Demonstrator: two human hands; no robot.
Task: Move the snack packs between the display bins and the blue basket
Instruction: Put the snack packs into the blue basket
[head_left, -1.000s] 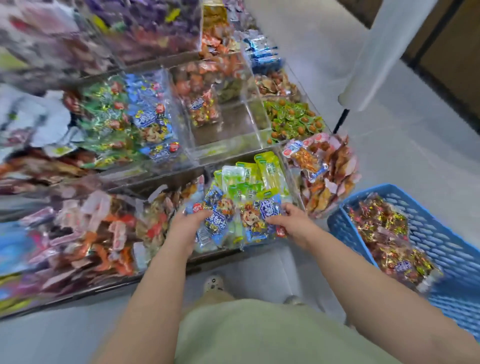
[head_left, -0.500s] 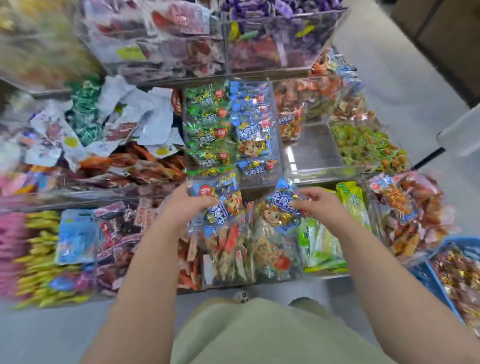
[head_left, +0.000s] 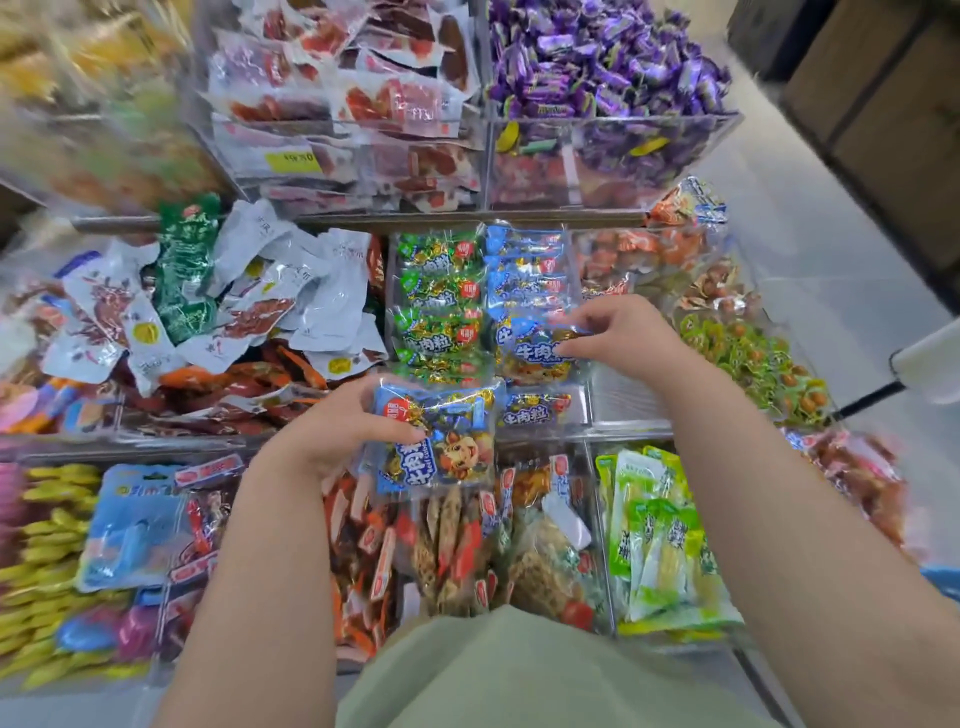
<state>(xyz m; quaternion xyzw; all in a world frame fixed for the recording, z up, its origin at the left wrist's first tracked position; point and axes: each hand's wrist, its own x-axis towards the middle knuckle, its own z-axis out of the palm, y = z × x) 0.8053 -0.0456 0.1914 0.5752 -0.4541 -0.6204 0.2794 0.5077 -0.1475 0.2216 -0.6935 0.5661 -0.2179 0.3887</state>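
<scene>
Snack packs of crinkly blue foil, each printed with a cartoon face, fill both my hands. Seen from the head camera, my left hand (head_left: 332, 431) grips one flat, glossy blue pack (head_left: 447, 447) by its side, thumb across the front, above the lower bins (head_left: 594, 519). My right hand (head_left: 623, 338) pinches a second blue pack (head_left: 532, 356) down among matching ones (head_left: 530, 260) in the clear acrylic bin (head_left: 588, 400). I judge that one nearly shelved, the other waiting. The blue basket is not clearly in view.
</scene>
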